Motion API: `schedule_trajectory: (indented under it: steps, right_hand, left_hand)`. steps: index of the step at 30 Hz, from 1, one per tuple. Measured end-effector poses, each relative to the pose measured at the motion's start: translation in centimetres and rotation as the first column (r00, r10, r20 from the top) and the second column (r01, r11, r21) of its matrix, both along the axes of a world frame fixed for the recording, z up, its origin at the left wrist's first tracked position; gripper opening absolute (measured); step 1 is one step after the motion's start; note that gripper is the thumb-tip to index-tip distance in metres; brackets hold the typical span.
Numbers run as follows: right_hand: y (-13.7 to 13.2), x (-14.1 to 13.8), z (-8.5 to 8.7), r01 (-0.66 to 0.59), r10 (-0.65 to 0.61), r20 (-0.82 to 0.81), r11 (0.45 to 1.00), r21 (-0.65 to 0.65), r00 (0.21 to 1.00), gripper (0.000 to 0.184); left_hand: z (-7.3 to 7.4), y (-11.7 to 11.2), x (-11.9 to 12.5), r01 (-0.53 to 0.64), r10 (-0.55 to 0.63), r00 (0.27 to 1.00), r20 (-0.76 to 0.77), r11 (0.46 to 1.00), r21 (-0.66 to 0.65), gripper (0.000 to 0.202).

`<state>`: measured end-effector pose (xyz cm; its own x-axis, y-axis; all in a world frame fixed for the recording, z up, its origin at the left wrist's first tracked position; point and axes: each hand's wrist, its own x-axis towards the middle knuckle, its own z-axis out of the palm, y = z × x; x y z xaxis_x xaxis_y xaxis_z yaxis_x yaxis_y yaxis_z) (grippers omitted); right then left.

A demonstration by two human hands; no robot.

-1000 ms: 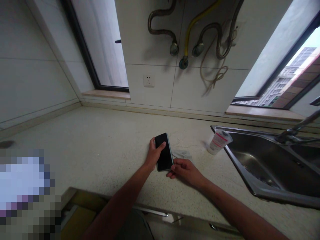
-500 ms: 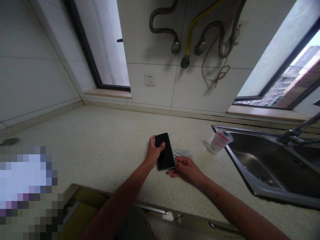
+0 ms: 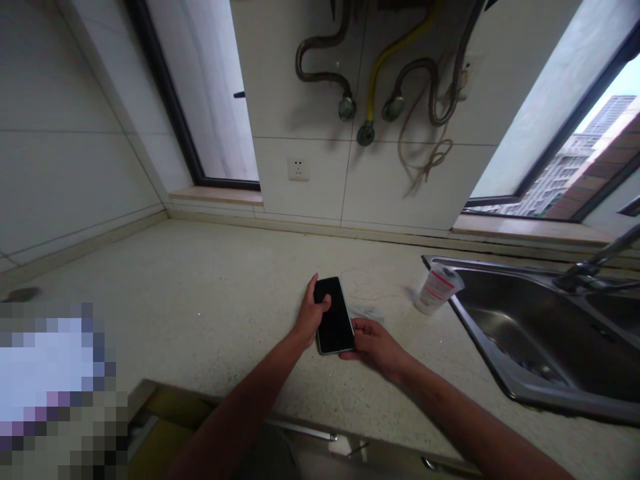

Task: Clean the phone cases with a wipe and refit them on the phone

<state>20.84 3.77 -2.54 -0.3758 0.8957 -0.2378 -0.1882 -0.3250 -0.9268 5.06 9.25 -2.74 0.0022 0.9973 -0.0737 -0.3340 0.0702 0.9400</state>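
A black smartphone [image 3: 335,315] lies screen up on the speckled stone countertop [image 3: 200,280], tilted a little in the head view. My left hand [image 3: 311,313] holds its left side, with the thumb across the dark screen. My right hand [image 3: 374,347] grips the lower right edge, its thumb over the rim and its fingers reaching beneath the lower corner. A small whitish flat item [image 3: 367,312], possibly a wrapper, lies just beyond my right hand.
To the right, a steel sink [image 3: 530,327] with a faucet [image 3: 595,267] is set in the counter. A white-and-red cup [image 3: 438,289] stands at its rim. Hoses [image 3: 395,73] and a socket [image 3: 299,169] are on the tiled wall. A pixelated patch [image 3: 47,373] hides the lower left.
The smartphone has shifted slightly toward me and to the right, with both hands still on it. My right hand has closed in on its lower edge.
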Motion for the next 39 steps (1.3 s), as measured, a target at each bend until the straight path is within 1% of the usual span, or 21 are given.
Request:
schedule_trajectory:
  steps: [2, 4, 8, 11, 13, 16, 20, 22, 25, 27, 28, 30, 32, 33, 36, 39]
  right_hand:
    - [0.0, 0.3, 0.3, -0.02, 0.02, -0.02, 1.0, -0.022, 1.0, 0.027]
    - [-0.1, 0.5, 0.4, -0.026, 0.025, -0.033, 1.0, -0.016, 0.999, 0.028]
    - [-0.4, 0.7, 0.0, -0.045, 0.047, -0.054, 0.998, 0.037, 0.997, 0.035]
    - [-0.5, 0.8, -0.3, -0.07, 0.076, -0.081, 0.995, 0.071, 0.994, 0.04]
    - [-0.5, 0.8, -0.4, -0.076, 0.083, -0.09, 0.994, 0.076, 0.993, 0.042]
    - [-0.4, 0.7, -0.4, -0.07, 0.077, -0.085, 0.994, 0.081, 0.993, 0.044]
    - [-0.7, 0.5, 0.0, -0.051, 0.057, -0.083, 0.996, 0.07, 0.995, 0.041]
    - [-0.9, 0.4, 0.4, -0.062, 0.069, -0.097, 0.995, 0.075, 0.993, 0.042]
    - [-1.0, 0.2, 0.8, -0.046, 0.055, -0.098, 0.995, 0.094, 0.994, 0.045]
    - [-0.9, 0.1, 0.7, -0.009, 0.017, -0.064, 0.993, 0.121, 0.998, 0.044]
    - [-0.8, 0.1, 0.5, 0.01, -0.004, -0.04, 0.989, 0.147, 0.999, 0.042]
    - [-0.4, 0.2, 0.1, 0.051, -0.054, 0.011, 0.975, 0.216, 0.998, 0.035]
    - [-0.2, 0.5, -0.1, 0.088, -0.111, 0.063, 0.952, 0.294, 0.992, 0.03]
    - [-0.2, 0.6, 0.0, 0.094, -0.132, 0.092, 0.937, 0.336, 0.987, 0.028]
    - [-0.4, 0.8, 0.6, 0.053, -0.18, 0.22, 0.873, 0.485, 0.959, 0.027]
    - [-0.7, 0.8, 1.4, -0.028, -0.243, 0.36, 0.794, 0.607, 0.901, 0.029]
  left_hand:
    - [0.2, -0.2, 0.1, 0.014, -0.014, 1.0, 0.008, 1.0, -0.004, 0.085]
    - [0.5, -0.4, 0.1, 0.012, -0.012, 1.0, 0.019, 1.0, 0.009, 0.087]
    - [0.8, -0.5, -0.2, 0.045, -0.047, 0.995, 0.088, 0.999, 0.028, 0.089]
    - [0.7, -0.3, -0.5, 0.082, -0.086, 0.985, 0.148, 0.996, 0.034, 0.089]
    - [0.5, -0.2, -0.5, 0.086, -0.09, 0.981, 0.173, 0.996, 0.028, 0.089]
    - [0.6, -0.2, -0.4, 0.086, -0.086, 0.977, 0.195, 0.996, 0.009, 0.09]
    - [1.0, -0.4, -0.4, 0.093, -0.091, 0.973, 0.213, 0.996, -0.001, 0.087]
    - [1.2, -0.4, -0.5, 0.092, -0.089, 0.973, 0.215, 0.996, -0.004, 0.088]
    - [1.1, -0.4, -0.4, 0.079, -0.068, 0.979, 0.194, 0.996, -0.048, 0.092]
    - [1.0, -0.4, -0.1, 0.037, -0.031, 0.995, 0.099, 0.998, -0.058, 0.095]
    - [0.9, -0.5, 0.0, 0.018, -0.017, 0.999, 0.027, 0.999, -0.035, 0.1]
    - [0.9, -0.9, 0.2, 0.024, -0.018, 0.992, -0.126, 0.999, 0.046, 0.115]
    - [1.0, -1.4, 0.2, 0.089, -0.063, 0.968, -0.241, 0.991, 0.097, 0.13]
    - [1.1, -1.6, 0.1, 0.127, -0.095, 0.956, -0.276, 0.987, 0.098, 0.135]
    - [1.2, -1.8, -0.2, 0.207, -0.177, 0.934, -0.31, 0.976, 0.067, 0.142]
    - [1.2, -1.9, -0.4, 0.268, -0.249, 0.942, -0.227, 0.962, 0.058, 0.147]
